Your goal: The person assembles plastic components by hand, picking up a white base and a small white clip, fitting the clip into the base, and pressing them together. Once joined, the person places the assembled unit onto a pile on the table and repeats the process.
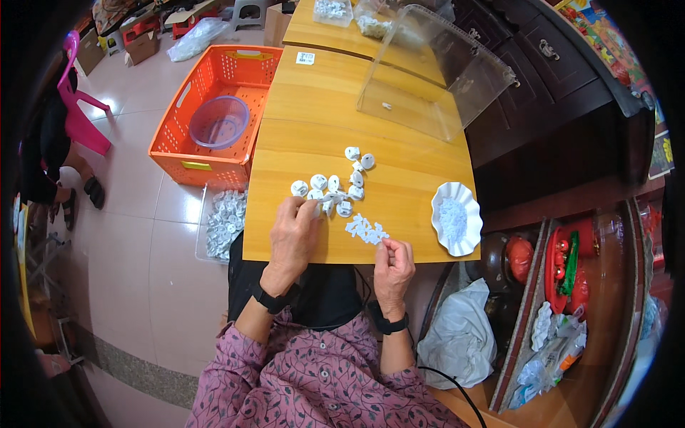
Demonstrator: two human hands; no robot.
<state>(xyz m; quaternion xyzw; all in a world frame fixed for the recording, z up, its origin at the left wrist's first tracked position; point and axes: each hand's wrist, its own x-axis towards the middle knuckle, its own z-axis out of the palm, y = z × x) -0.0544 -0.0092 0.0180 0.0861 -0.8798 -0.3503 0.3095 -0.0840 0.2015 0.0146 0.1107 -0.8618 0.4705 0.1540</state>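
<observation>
Several white round plastic parts with small blocks on them lie in a loose group on the yellow wooden table. At the near left of this group, my left hand has its fingers bent closed around one white plastic part, mostly covered by the fingertips. A small pile of pale, translucent plastic pieces lies near the table's front edge. Just beside that pile, my right hand is closed in a pinch; whatever is between thumb and forefinger is too small to tell.
A white scalloped dish of pale pieces stands at the right edge. Behind it is a clear plastic bin. Left of the table are an orange crate holding a purple basket, and a tub of clear parts. Dark drawers border the right.
</observation>
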